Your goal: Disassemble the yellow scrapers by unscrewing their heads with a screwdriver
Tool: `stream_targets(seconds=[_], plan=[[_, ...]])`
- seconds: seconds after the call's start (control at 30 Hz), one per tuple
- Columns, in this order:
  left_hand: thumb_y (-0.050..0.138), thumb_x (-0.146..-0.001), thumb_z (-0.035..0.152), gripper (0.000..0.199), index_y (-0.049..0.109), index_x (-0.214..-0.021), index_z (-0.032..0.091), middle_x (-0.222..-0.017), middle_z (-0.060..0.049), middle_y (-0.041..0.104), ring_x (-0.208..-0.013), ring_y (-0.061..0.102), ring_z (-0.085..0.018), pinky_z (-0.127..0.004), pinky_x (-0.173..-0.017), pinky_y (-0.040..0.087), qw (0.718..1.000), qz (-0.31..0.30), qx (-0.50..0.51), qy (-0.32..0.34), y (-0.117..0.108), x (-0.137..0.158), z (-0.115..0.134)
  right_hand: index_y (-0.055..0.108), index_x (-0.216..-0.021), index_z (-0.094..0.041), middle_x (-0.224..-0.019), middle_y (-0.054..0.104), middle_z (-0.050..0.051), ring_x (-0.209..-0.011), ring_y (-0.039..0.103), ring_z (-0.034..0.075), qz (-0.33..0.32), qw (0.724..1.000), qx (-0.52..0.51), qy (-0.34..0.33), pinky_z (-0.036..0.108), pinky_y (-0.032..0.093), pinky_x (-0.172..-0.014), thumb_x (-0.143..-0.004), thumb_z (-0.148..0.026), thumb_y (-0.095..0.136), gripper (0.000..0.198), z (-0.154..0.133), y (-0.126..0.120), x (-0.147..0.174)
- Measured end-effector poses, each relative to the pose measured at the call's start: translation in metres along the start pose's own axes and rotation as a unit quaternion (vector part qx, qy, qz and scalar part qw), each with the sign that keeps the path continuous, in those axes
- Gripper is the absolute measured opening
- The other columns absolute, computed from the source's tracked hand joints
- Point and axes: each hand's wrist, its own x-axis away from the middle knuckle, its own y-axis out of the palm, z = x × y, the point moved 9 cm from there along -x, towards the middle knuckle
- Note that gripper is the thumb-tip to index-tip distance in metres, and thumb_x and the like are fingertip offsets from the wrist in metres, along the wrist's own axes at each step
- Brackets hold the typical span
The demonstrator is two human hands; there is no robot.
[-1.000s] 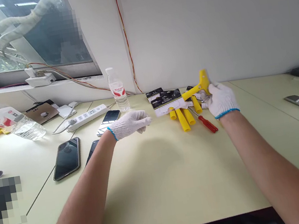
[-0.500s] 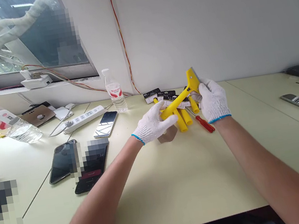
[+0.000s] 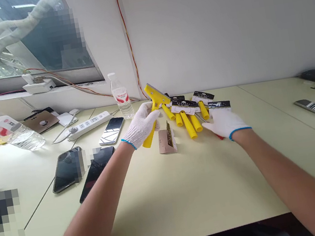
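Quick note from beside the bench [image 3: 207, 198]: the yellow scraper [image 3: 157, 95] has changed hands. A moment ago the right hand had its head; now the left hand [image 3: 142, 125], in a white knit glove, is wrapped around its handle, head tipped up, held clear of the surface. The folded cardboard sleeve [image 3: 167, 142], on the handle end a second ago, is off and sits on the bench just below the scraper (brown side showing). So the unwrapping of this piece looks done, in my judgement, and the right hand is freed from it.

Right hand [image 3: 225, 122], gloved too, is well apart from the left, low over the red screwdriver [image 3: 221, 137]; only a bit of red pokes out. Can't tell whether the fingers have closed on it, they're hidden. Between the hands, further back, lie more yellow handles [image 3: 189, 125] with black-and-white cards [image 3: 184, 107] on them. Water bottle [image 3: 122, 99] stands behind the left hand, near the wall.
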Motion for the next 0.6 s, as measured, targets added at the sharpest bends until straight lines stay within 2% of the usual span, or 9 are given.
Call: stream_targets(seconds=[0.1,0.17,0.27,0.37,0.43,0.53,0.6], plan=[[0.053,-0.106,0.045,0.03,0.055,-0.123,0.02,-0.094,-0.003,0.068,-0.051,0.056,-0.009,-0.028,-0.056,0.052,1.0,0.026,-0.003,0.001,-0.01,0.003,-0.003,0.06,-0.066,-0.025,-0.064,0.066,0.01,-0.065,0.067,0.031,-0.065,0.997,0.041,0.028,0.045,0.053,-0.069,-0.086,-0.044,0.069,0.029,0.016,0.025,0.009],[0.051,-0.108,0.047,0.029,0.053,-0.122,0.021,-0.088,0.0,0.065,-0.049,0.055,-0.009,-0.027,-0.054,0.05,0.999,0.03,-0.006,0.015,-0.012,0.006,-0.001,0.062,-0.07,-0.025,-0.064,0.066,0.011,-0.059,0.065,0.03,-0.07,0.995,0.048,0.042,0.044,0.051,-0.063,-0.09,-0.04,0.062,0.025,0.02,0.024,0.015],[0.051,-0.108,0.042,0.027,0.052,-0.126,0.023,-0.093,0.0,0.066,-0.052,0.059,-0.009,-0.027,-0.058,0.053,0.999,0.042,0.004,0.022,-0.02,0.012,-0.004,0.068,-0.093,-0.022,-0.071,0.069,0.014,-0.058,0.065,0.031,-0.05,0.995,0.053,0.07,0.041,0.047,-0.057,-0.095,-0.038,0.053,0.021,0.026,0.003,0.022],[0.052,-0.108,0.046,0.027,0.053,-0.123,0.023,-0.102,-0.003,0.069,-0.054,0.06,-0.008,-0.027,-0.061,0.055,0.999,0.048,0.022,0.011,-0.028,0.013,-0.015,0.064,-0.11,-0.021,-0.078,0.07,0.014,-0.065,0.066,0.033,0.032,0.994,0.038,0.093,0.039,0.044,-0.055,-0.101,-0.046,0.046,0.032,0.027,-0.03,0.029],[0.05,-0.107,0.051,0.033,0.057,-0.122,0.023,-0.107,-0.005,0.07,-0.056,0.058,-0.008,-0.027,-0.06,0.054,0.998,0.055,0.033,0.003,-0.033,0.012,-0.024,0.06,-0.11,-0.023,-0.079,0.07,0.011,-0.065,0.066,0.031,0.059,0.995,-0.026,0.069,0.038,0.045,-0.056,-0.103,-0.051,0.045,0.033,0.014,-0.038,0.033],[0.051,-0.106,0.056,0.044,0.065,-0.131,0.023,-0.116,-0.008,0.071,-0.063,0.059,-0.01,-0.028,-0.064,0.055,0.998,0.055,0.03,-0.016,-0.033,0.01,-0.036,0.055,-0.105,-0.026,-0.079,0.068,0.003,-0.055,0.062,0.021,-0.014,0.98,-0.199,0.02,0.033,0.046,-0.052,-0.103,-0.05,0.051,0.025,-0.016,-0.019,0.036],[0.056,-0.103,0.052,0.05,0.064,-0.143,0.024,-0.12,-0.008,0.071,-0.066,0.059,-0.01,-0.029,-0.069,0.057,0.997,0.069,0.022,-0.028,-0.034,0.008,-0.041,0.054,-0.104,-0.026,-0.076,0.066,0.0,-0.051,0.058,0.017,-0.051,0.964,-0.261,0.005,0.03,0.045,-0.05,-0.102,-0.048,0.054,0.021,-0.035,-0.003,0.039]])
